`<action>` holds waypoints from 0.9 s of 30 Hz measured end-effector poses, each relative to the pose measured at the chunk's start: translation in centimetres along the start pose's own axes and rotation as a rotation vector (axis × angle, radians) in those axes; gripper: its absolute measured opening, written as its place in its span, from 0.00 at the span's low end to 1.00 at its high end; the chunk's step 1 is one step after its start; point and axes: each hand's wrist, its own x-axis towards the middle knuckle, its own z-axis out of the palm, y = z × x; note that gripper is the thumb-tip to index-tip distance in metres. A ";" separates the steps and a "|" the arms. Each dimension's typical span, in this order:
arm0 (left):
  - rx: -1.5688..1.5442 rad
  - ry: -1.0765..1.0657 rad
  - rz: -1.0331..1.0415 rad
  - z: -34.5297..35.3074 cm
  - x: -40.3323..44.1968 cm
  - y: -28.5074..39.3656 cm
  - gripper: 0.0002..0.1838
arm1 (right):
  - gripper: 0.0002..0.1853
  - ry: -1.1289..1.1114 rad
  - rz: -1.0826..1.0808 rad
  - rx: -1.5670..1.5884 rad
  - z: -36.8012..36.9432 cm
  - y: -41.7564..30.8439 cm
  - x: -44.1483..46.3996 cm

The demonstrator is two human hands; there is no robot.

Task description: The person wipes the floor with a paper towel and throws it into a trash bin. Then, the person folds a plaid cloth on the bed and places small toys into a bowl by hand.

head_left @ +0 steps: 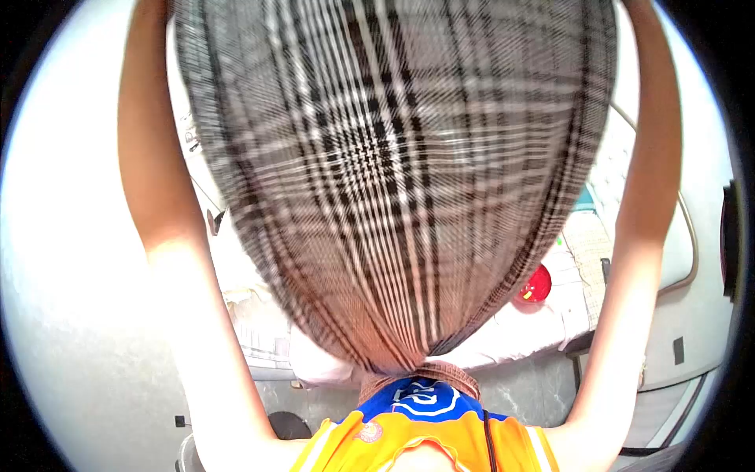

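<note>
A black, white and grey plaid cloth (393,157) is stretched up in front of me and fills most of the head view. It is wide at the top and gathers to a narrow point close to my chest. Dark edges run down both its sides, and its kind of garment cannot be made out. Both my arms reach up on either side of it and pass out of the top of the view. My left and right hands are out of sight, so any hold on the cloth's upper part is hidden.
Behind the cloth is a bed or table with a pale cover (503,342). A shiny red round object (535,284) lies on it at the right. Grey flooring (535,389) shows below. A dark round seat-like object (289,425) is at the lower left.
</note>
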 end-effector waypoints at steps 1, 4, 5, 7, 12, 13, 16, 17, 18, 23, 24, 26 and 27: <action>-0.005 -0.041 -0.054 0.5 -0.8 -1.7 0.44 | 0.25 -0.038 0.022 0.017 1.3 0.5 -1.9; -0.041 -0.130 -0.191 2.3 -4.5 -7.9 0.45 | 0.26 -0.173 0.170 0.130 5.9 2.4 -9.5; -0.052 -0.151 -0.240 3.1 -6.0 -10.2 0.45 | 0.26 -0.231 0.259 0.197 7.8 3.2 -12.7; -0.064 -0.179 -0.339 4.6 -10.0 -13.7 0.45 | 0.27 -0.241 0.611 0.291 9.2 1.4 -18.3; -0.184 -0.073 -0.506 9.5 -24.6 -27.5 0.45 | 0.30 -0.277 0.626 0.259 13.8 0.2 -37.0; -0.118 -0.214 -0.517 9.6 -28.0 -27.5 0.39 | 0.31 -0.373 0.670 0.250 13.2 -1.0 -40.6; -0.008 -0.196 -0.469 11.8 -36.6 -28.2 0.42 | 0.25 -0.177 1.020 0.442 11.3 -4.7 -49.2; 0.014 -0.198 -0.485 12.5 -38.9 -26.7 0.44 | 0.27 -0.175 1.136 0.485 10.1 -5.8 -51.6; -0.065 -0.205 -0.623 13.3 -40.6 -24.3 0.47 | 0.28 -0.196 1.199 0.426 9.0 -7.2 -53.7; -0.119 -0.332 -0.792 16.2 -48.9 -19.3 0.45 | 0.27 -0.414 1.462 0.258 3.8 -11.8 -65.3; -0.193 -0.277 -0.873 16.8 -50.2 -18.4 0.44 | 0.26 -0.507 1.504 0.247 2.6 -12.6 -66.3; -0.269 -0.187 -0.968 18.0 -53.4 -17.2 0.43 | 0.27 -0.628 1.601 0.191 0.7 -13.7 -68.6; -0.290 -0.178 -0.992 18.5 -54.2 -16.1 0.42 | 0.29 -0.728 1.682 0.128 -0.4 -14.1 -69.9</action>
